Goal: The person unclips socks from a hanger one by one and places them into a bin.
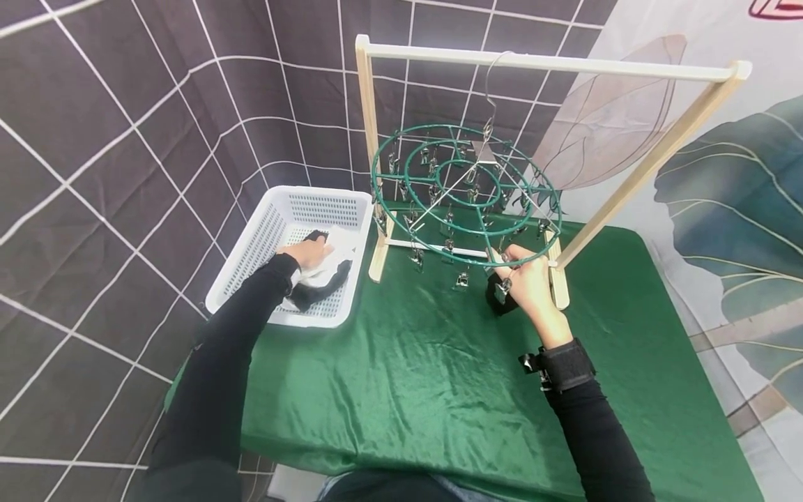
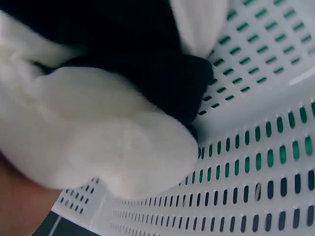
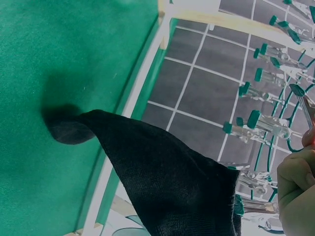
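Note:
In the head view my left hand [image 1: 307, 254] reaches into a white basket [image 1: 216, 296], touching dark and white socks. A white sock [image 2: 123, 152] fills much of the left wrist view beside a dark sock [image 2: 162, 81]; my fingertips are hidden there. My right hand [image 1: 528, 280] is at the near right rim of a round green clip hanger [image 1: 410, 237]. In the right wrist view its curled fingers pinch a metal clip [image 3: 306, 104] with a green tip. Close by, a black sock [image 3: 167, 172] hangs by its cuff from another clip [image 3: 258, 205], its toe end low over the green cloth.
The hanger hooks onto the white top bar [image 1: 552, 63] of a wooden stand, whose right leg [image 1: 646, 167] rises beyond my right hand. Several clips dangle around the rings. A green cloth [image 1: 401, 376] covers the table, and a grey gridded curtain [image 1: 81, 230] hangs behind.

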The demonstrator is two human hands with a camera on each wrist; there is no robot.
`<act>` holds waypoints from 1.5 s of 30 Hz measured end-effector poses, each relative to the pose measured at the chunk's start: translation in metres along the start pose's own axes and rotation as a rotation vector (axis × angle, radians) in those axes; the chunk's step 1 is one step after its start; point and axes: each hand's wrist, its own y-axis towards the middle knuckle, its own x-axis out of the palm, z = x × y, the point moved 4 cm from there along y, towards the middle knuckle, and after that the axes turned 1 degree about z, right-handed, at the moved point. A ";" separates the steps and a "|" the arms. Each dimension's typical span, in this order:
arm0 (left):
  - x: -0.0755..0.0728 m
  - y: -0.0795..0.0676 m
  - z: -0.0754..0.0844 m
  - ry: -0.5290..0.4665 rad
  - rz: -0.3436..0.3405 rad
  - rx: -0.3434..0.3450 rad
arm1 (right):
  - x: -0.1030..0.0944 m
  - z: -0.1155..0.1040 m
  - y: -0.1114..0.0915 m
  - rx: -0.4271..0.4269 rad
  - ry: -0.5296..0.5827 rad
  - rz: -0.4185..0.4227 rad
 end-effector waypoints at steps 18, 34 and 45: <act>-0.060 -0.108 0.152 -0.263 1.480 0.991 | -0.006 -0.006 -0.002 -0.013 0.015 -0.001; -0.019 -0.142 0.268 0.295 1.298 1.003 | -0.011 -0.005 -0.007 0.107 -0.034 -0.110; -0.021 -0.136 0.269 0.253 1.289 0.952 | -0.081 0.016 -0.019 0.113 -0.141 0.061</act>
